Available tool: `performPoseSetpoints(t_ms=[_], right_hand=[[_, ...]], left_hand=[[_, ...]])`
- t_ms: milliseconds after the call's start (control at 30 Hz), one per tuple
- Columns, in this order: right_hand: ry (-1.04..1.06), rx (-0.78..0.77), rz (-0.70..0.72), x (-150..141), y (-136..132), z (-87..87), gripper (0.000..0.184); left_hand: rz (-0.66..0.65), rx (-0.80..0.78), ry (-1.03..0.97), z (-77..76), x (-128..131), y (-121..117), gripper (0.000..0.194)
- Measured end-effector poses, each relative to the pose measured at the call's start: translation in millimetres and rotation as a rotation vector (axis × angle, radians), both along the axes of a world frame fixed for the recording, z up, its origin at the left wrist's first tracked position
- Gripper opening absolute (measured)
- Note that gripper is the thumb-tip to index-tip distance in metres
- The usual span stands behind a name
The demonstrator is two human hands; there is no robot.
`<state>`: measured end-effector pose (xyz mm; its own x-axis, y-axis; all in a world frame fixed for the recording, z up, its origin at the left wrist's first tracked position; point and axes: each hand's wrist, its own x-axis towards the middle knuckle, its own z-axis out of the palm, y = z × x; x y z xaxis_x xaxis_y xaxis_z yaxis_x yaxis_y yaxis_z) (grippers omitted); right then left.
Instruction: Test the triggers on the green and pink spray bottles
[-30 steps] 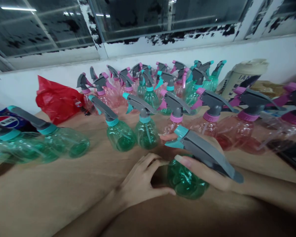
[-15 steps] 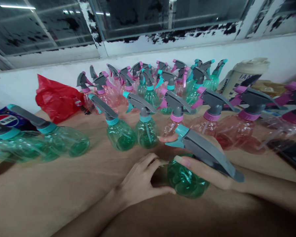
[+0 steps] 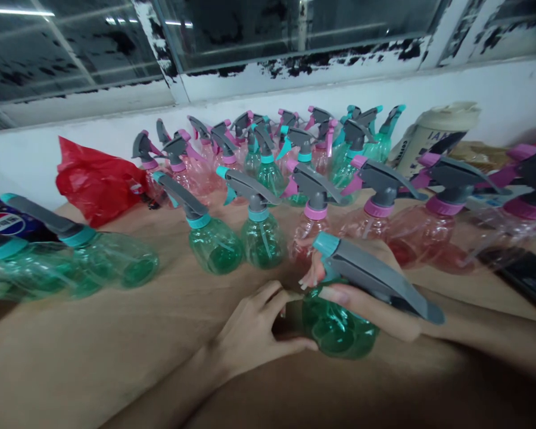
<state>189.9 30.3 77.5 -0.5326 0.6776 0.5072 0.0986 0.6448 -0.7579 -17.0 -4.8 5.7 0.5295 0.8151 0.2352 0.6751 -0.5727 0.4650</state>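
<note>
A green spray bottle (image 3: 339, 328) with a grey and teal trigger head is tilted in front of me. My right hand (image 3: 379, 310) is closed round its neck, the thumb across the near side and the other fingers bent behind the trigger. Its nozzle points left and away. My left hand (image 3: 254, 328) curves against the lower left of the same bottle, with thumb and fingertips touching it. Just beyond stand two green spray bottles (image 3: 263, 241) and a row of pink spray bottles (image 3: 315, 229).
More green bottles (image 3: 120, 262) stand at the left beside a Pepsi pack (image 3: 9, 220). A red plastic bag (image 3: 98, 185), several more sprayers and a cream coffee cup (image 3: 442, 134) line the wall. A dark phone-like slab (image 3: 527, 274) lies at the right.
The fingers of my right hand have curled down from beside the trigger towards the bottle's neck. My left hand and the bottle stay nearly in place; the view has shifted slightly.
</note>
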Motion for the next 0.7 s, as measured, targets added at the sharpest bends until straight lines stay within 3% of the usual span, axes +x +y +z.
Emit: performPoseSetpoints(t_ms=[200,300,400,700], right_hand=[[-0.006,0.026,-0.013,-0.5,2.2,-2.8,0.006],[0.039,0.018,0.032,0.2,3.5,-4.7,0.016],[0.06,0.007,-0.027,-0.2,1.8,-7.1,0.023],[0.04,-0.004,-0.135,-1.9,-3.1,-5.9,0.017]], left_hand=[[0.004,0.023,0.0,0.4,1.1,0.6,0.048],[-0.015,0.008,-0.003,0.3,0.4,2.4,0.044],[-0.031,-0.013,-0.004,-0.5,-2.0,4.1,0.04],[-0.052,-0.06,0.004,1.2,-4.8,6.3,0.041]])
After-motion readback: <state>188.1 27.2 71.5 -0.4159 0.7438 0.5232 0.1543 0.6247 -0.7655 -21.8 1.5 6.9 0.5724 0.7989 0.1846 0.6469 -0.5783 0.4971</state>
